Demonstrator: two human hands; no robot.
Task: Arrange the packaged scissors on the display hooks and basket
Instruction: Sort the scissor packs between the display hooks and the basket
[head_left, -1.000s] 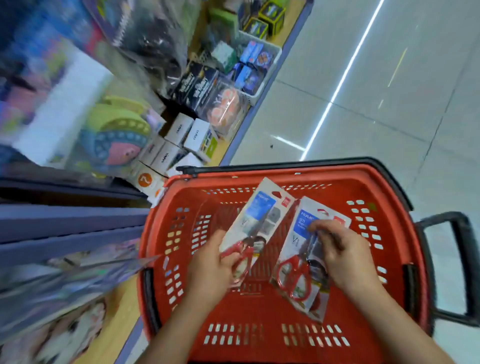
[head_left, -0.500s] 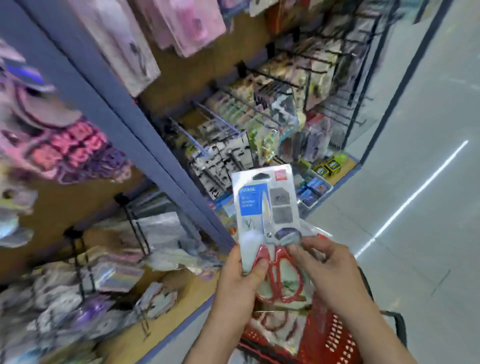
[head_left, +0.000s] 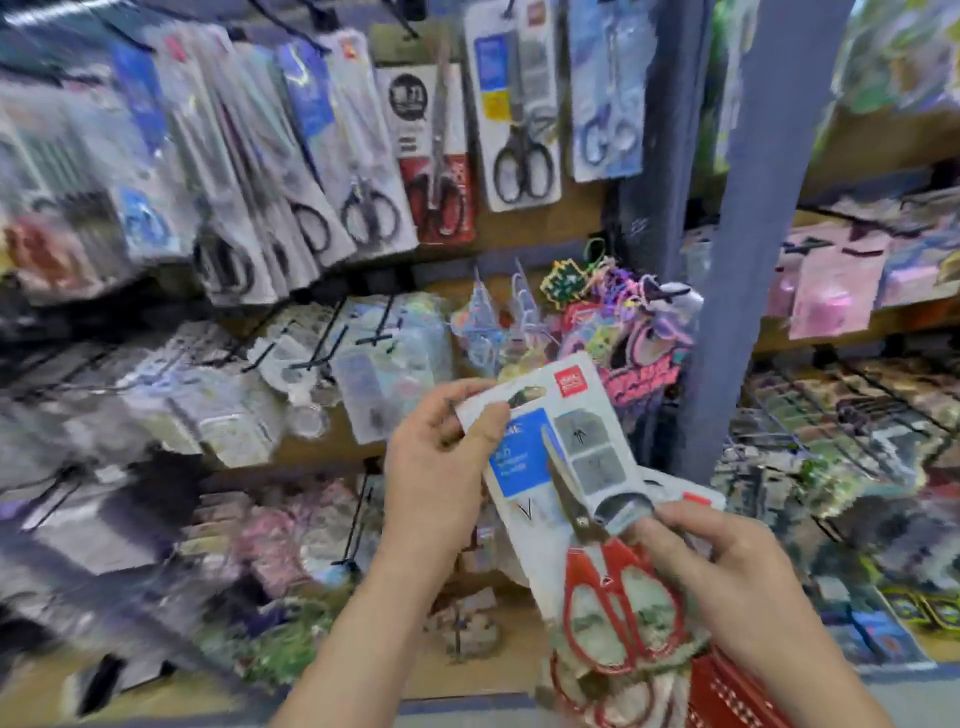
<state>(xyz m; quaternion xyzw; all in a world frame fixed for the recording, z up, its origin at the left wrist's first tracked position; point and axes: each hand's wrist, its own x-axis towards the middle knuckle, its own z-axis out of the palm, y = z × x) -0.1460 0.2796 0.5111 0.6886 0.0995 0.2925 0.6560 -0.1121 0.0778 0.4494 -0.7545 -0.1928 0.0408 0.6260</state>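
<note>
Where the red basket (head_left: 727, 696) shows at the lower edge, closest to the person, the right hand (head_left: 727, 577) pinches the packaged scissors (head_left: 550, 467) beside the pivot, just above the red handles. The corner of a second pack (head_left: 675, 488) peeks out behind it; which hand carries that one cannot be told. The front pack's long axis runs from the handles, low and near the body, up and leftward to the hang slot (head_left: 524, 397) at its far end. The left hand (head_left: 436, 467) grips that upper end, thumb on the card face just beside the slot, so it is the hand nearer the part that must meet a hook. Beyond, blurred wire hooks (head_left: 322, 338) jut from the shelf wall, and higher up hang other scissors packs (head_left: 522, 130). Threading likely calls for turning the slot end toward a peg.
</note>
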